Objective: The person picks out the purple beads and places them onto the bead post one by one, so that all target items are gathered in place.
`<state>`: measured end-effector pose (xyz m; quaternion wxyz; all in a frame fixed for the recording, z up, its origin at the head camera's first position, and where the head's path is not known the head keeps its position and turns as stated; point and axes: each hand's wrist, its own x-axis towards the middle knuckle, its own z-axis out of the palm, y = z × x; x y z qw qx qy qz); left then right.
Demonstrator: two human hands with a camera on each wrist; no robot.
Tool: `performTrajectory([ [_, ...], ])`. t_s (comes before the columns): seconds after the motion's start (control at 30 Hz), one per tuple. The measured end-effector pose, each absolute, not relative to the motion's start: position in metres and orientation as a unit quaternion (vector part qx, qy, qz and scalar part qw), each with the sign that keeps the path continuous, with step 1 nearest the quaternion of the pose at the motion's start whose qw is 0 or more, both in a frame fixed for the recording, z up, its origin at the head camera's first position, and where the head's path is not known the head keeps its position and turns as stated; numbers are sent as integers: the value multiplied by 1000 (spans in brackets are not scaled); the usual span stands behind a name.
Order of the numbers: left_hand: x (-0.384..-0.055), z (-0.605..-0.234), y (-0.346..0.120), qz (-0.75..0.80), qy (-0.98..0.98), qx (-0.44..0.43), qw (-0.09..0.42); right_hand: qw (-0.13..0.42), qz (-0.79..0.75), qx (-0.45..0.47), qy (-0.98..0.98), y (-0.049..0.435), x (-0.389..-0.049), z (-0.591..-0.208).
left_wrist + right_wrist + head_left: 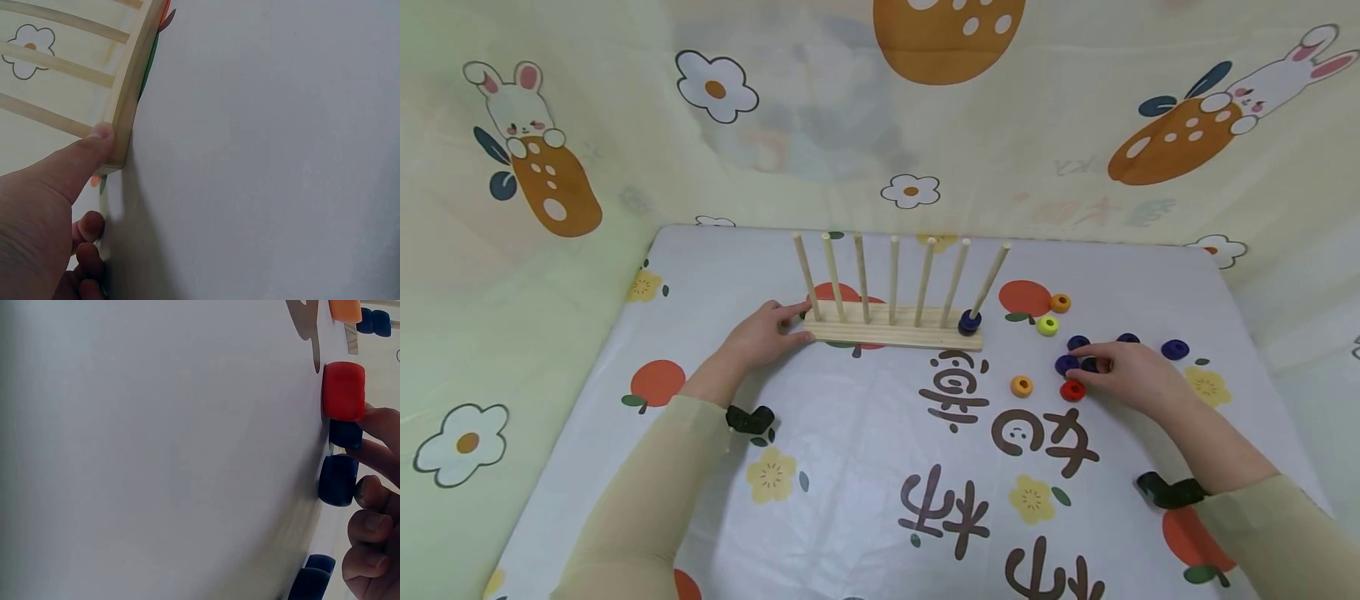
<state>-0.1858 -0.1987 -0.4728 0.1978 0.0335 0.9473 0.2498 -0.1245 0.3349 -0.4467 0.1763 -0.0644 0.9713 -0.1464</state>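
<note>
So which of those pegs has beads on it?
The rightmost peg on the wooden base, nearest the right hand: dark blue beads circle its foot; the other six pegs stand bare.

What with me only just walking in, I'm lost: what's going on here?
A person's left hand holds the left end of a pale wooden rack with seven pegs. The right hand has its thumb and a finger on either side of a dark blue round bead, near a red round bead. Stacked dark blue beads sit on the rightmost peg; the other six are bare. Orange beads, a yellow-green bead and other dark blue beads lie loose on the patterned white cloth.
</note>
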Motion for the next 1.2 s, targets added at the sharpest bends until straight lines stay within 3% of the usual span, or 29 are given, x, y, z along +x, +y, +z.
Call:
performTrajectory([
  [1.2,-185,-473,-199,241,950,36,196,79,-198,-70,975,308,-122,-418],
])
